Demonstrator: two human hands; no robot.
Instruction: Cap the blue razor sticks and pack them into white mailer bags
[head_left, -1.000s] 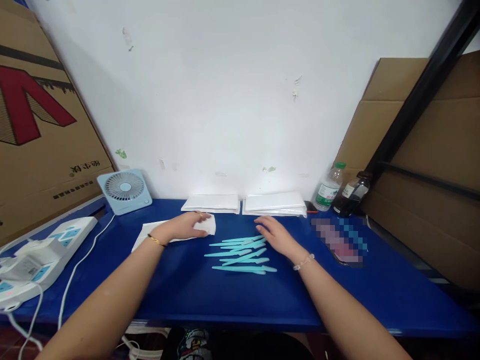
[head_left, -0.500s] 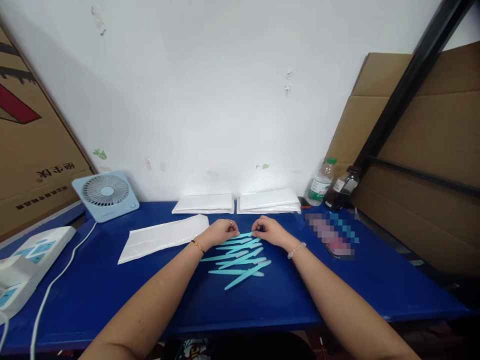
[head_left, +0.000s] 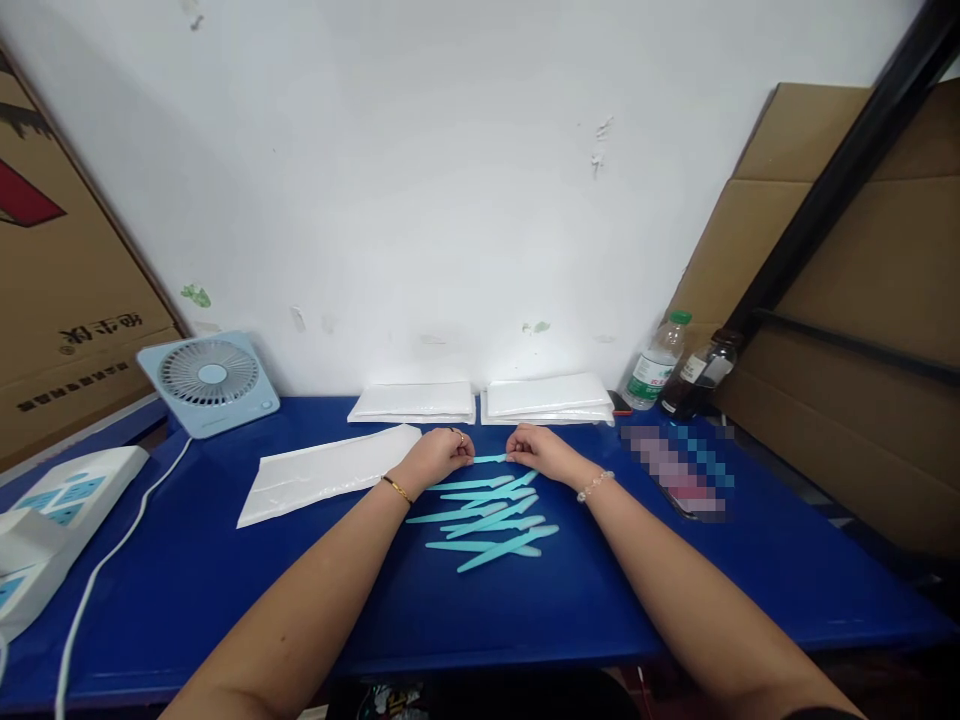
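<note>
My left hand [head_left: 441, 456] and my right hand [head_left: 541, 452] face each other over the far middle of the table. Pinched between them, one end in each hand's fingers, is a slim turquoise eyebrow razor [head_left: 490, 459]. Below it on the blue table lies a loose row of several more turquoise eyebrow razors [head_left: 480, 515], some crossing over one another, with paler tips to the right. A flat white padded envelope [head_left: 319, 475] lies left of the razors, its right end close behind my left hand.
Two stacks of white envelopes, a left stack [head_left: 412, 400] and a right stack [head_left: 547, 396], lie against the wall. A light blue fan [head_left: 212, 380] and a white power strip [head_left: 75, 505] occupy the left. Bottles [head_left: 656, 370] and a blurred-out item [head_left: 679, 475] are at right.
The razor between my hands has come away from the others, with a wider gap of table below it. My view has shifted slightly.
</note>
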